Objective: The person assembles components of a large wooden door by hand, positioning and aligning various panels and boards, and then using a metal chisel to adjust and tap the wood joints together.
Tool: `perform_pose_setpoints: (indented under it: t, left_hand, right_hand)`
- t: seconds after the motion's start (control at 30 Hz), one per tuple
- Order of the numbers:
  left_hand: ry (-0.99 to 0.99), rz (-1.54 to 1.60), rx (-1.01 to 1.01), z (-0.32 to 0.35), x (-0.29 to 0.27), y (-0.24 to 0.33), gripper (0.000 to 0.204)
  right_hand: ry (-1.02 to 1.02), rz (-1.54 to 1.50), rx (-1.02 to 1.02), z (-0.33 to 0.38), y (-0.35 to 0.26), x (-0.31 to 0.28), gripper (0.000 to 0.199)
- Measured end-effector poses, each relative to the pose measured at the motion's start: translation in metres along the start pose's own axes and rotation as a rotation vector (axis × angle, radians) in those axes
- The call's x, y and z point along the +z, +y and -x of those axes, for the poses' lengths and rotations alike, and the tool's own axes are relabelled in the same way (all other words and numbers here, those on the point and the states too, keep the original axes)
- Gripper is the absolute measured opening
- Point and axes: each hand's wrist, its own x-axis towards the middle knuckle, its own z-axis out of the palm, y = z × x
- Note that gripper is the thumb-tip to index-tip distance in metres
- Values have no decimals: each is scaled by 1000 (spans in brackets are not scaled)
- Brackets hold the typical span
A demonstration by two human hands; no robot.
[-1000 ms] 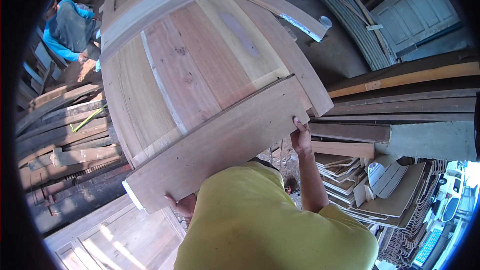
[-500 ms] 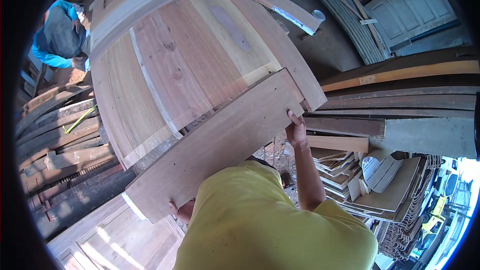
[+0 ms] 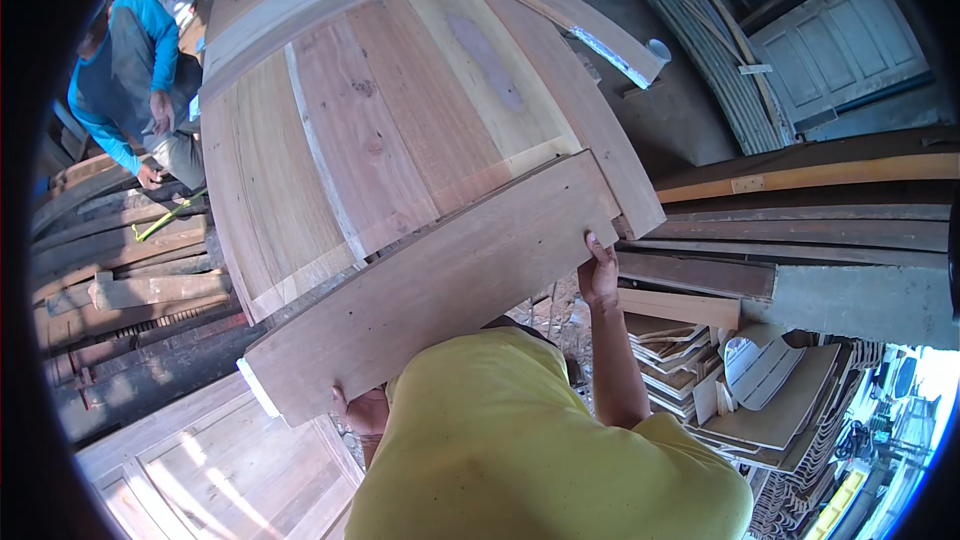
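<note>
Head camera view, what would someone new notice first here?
A big wooden door panel fills the upper middle, with a broad brown board slanting across its lower edge. The left hand grips the board's lower edge and the right hand its right end, above the yellow shirt. At the upper left, a person in a blue top bends over stacked planks.
</note>
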Motion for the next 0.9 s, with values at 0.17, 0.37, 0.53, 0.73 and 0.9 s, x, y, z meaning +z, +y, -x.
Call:
perform_pose_setpoints:
  t: [0.17, 0.37, 0.53, 0.73, 0.9]
  left_hand:
    - [1, -5, 1, -21, 12, 3, 66]
    - [37, -6, -34, -22, 11, 6, 65]
    - [34, -98, -56, 14, 3, 2, 66]
    - [123, -99, -39, 23, 17, -10, 67]
    - [84, -80, -140, -1, 19, -18, 61]
  right_hand:
    - [10, 4, -12, -1, 2, 9, 62]
    - [28, 27, -17, -1, 0, 14, 60]
    - [46, 17, -41, -7, -5, 10, 57]
    - [81, -12, -30, -18, -2, -9, 60]
    - [134, -14, -4, -28, -10, -6, 62]
